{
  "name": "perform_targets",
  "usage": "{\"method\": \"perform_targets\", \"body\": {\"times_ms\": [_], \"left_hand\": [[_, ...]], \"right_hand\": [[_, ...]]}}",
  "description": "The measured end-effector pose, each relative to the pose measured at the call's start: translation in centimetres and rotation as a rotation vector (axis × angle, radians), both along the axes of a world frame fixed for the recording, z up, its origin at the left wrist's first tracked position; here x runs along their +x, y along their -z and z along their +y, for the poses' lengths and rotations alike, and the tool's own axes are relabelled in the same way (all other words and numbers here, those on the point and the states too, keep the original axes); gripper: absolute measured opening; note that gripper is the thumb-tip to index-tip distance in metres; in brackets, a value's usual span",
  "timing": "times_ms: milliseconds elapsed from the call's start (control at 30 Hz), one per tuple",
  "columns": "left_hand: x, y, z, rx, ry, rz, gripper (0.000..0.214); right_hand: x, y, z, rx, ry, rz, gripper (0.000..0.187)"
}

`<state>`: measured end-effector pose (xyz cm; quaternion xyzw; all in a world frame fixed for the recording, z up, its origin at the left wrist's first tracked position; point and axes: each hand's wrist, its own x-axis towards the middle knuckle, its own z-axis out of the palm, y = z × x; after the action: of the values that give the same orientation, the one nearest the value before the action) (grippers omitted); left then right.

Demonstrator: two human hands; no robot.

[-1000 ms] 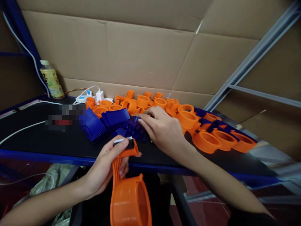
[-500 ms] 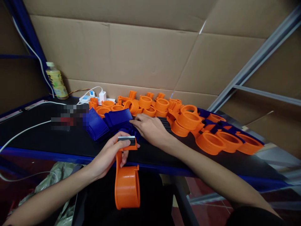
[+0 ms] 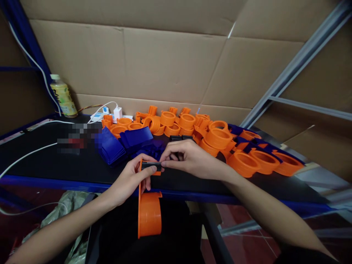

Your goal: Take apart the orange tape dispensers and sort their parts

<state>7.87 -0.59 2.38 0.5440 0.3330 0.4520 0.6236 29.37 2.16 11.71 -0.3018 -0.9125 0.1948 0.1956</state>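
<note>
My left hand is closed around the upper end of an orange tape dispenser, its thumb pressing on a black strip there. The dispenser's round drum hangs below, in front of the table edge. My right hand pinches at the right end of the black strip; whatever is between its fingertips is too small to make out. Just beyond both hands lie a stack of flat blue pieces and small blue parts. Dark parts show behind my right hand.
Orange tape dispensers are heaped along the back and right of the black table, some with blue pieces. At the back left stand a yellow-labelled bottle and a power strip with a white charger. Cardboard walls the back.
My right hand has come back from the blue parts to the strip on the dispenser, its fingers now pinched. The dispenser has turned slightly in my left hand, and the toothed edge no longer shows clearly.
</note>
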Motion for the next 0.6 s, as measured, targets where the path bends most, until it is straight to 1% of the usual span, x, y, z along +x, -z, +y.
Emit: {"method": "perform_targets", "body": {"times_ms": [67,167,233,300,400,467,533,600], "left_hand": [[0.0,-0.1,0.0,-0.028,-0.019,0.001,0.031],[-0.1,-0.3,0.0,-0.066,-0.020,-0.014,0.033],[-0.1,-0.4,0.0,-0.067,-0.016,-0.018,0.033],[0.0,-0.4,-0.1,-0.064,-0.016,-0.014,0.032],[0.1,-0.3,-0.2,-0.063,-0.013,0.001,0.029],[0.1,-0.3,-0.3,-0.061,-0.008,0.012,0.028],[0.1,-0.3,-0.2,-0.060,-0.006,0.016,0.027],[0.1,-0.3,-0.2,-0.060,-0.009,0.016,0.028]], "right_hand": [[1.9,-0.5,-0.1,-0.002,0.067,0.020,0.021],[5.5,-0.6,0.0,0.075,0.206,0.020,0.024],[7.8,0.0,0.1,0.098,0.269,-0.028,0.025],[9.4,1.1,0.1,0.087,0.309,-0.073,0.026],[10.1,3.1,0.4,0.092,0.346,-0.081,0.029],[9.9,4.1,0.6,0.094,0.333,-0.079,0.029],[9.6,4.5,0.7,0.083,0.306,-0.082,0.029],[9.4,4.3,0.6,0.079,0.290,-0.068,0.029]]}}
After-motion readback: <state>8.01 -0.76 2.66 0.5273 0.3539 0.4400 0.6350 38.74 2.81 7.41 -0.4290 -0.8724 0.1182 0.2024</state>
